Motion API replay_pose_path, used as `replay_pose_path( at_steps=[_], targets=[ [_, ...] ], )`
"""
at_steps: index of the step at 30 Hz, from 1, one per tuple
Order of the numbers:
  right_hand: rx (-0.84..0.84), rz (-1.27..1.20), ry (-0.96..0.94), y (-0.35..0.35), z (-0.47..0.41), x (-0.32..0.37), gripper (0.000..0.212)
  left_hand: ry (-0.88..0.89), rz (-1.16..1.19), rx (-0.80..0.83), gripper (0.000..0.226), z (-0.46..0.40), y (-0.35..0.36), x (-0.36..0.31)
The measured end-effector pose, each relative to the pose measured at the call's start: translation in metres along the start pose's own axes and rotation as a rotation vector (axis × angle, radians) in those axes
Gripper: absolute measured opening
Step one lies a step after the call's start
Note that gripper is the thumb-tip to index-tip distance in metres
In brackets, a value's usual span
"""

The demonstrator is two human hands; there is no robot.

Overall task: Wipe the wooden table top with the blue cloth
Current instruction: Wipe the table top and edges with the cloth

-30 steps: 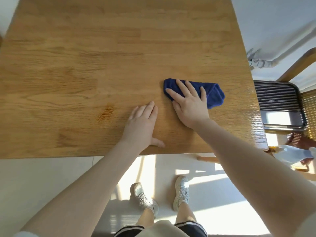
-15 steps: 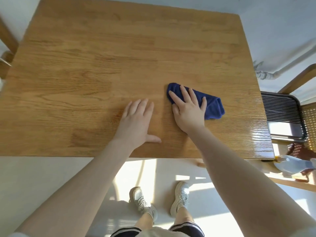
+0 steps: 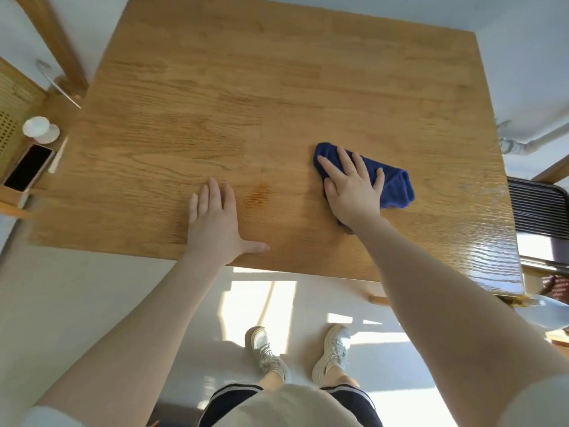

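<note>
The wooden table top (image 3: 246,103) fills the upper part of the head view. A folded blue cloth (image 3: 395,188) lies on its right half, near the front edge. My right hand (image 3: 351,189) presses down on the cloth's left part, fingers spread and thumb at its near edge. My left hand (image 3: 214,226) rests flat and empty on the bare wood, thumb along the front edge. A darker brown patch (image 3: 257,195) shows in the wood between the two hands.
Left of the table stands a low wooden stand with a phone (image 3: 29,167) and a white cup (image 3: 38,129). A black slatted chair seat (image 3: 538,208) is at the right edge. A pale spray bottle (image 3: 545,312) sits by the front right corner. My feet are on the white floor.
My right hand has slid the cloth leftward, away from the right edge and toward the dark patch. My left hand has shifted left past that patch. The view now takes in the table's left side.
</note>
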State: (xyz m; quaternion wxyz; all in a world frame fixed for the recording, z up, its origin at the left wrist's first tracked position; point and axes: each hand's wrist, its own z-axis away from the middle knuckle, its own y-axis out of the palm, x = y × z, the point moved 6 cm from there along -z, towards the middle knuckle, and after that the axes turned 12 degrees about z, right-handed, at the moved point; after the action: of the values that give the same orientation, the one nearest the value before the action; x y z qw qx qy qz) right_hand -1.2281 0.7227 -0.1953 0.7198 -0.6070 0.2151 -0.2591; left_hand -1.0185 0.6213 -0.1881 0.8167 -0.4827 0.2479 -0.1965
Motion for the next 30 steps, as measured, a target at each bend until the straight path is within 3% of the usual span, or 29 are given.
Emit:
replay_pose_path(
  at_steps=[2, 7, 10, 17, 22, 27, 30],
  targets=[
    [-0.011, 0.015, -0.025, 0.001, 0.010, 0.005, 0.044, 0.013, 0.015, 0.034, 0.139, 0.001, 0.000, 0.003],
    [-0.046, 0.140, -0.345, 0.019, 0.100, 0.037, 0.047, 0.018, 0.066, 0.029, 0.138, 0.005, -0.001, 0.003],
    [-0.020, 0.168, -0.469, 0.020, 0.100, 0.038, 0.046, 0.011, 0.093, 0.022, 0.138, 0.005, -0.002, 0.002],
    [-0.020, 0.106, -0.237, -0.001, -0.001, 0.052, 0.047, 0.012, 0.125, -0.013, 0.138, 0.002, 0.004, 0.006],
    [-0.069, 0.204, -0.496, 0.009, 0.034, 0.065, 0.051, -0.009, 0.154, -0.004, 0.137, 0.005, 0.005, 0.004],
    [-0.008, 0.248, -0.691, 0.017, 0.078, 0.074, 0.050, -0.037, 0.151, 0.004, 0.134, 0.005, 0.001, 0.004],
    [-0.012, 0.181, -0.655, 0.006, 0.041, 0.078, 0.051, -0.044, 0.145, 0.000, 0.135, 0.004, 0.002, 0.004]
  ],
)
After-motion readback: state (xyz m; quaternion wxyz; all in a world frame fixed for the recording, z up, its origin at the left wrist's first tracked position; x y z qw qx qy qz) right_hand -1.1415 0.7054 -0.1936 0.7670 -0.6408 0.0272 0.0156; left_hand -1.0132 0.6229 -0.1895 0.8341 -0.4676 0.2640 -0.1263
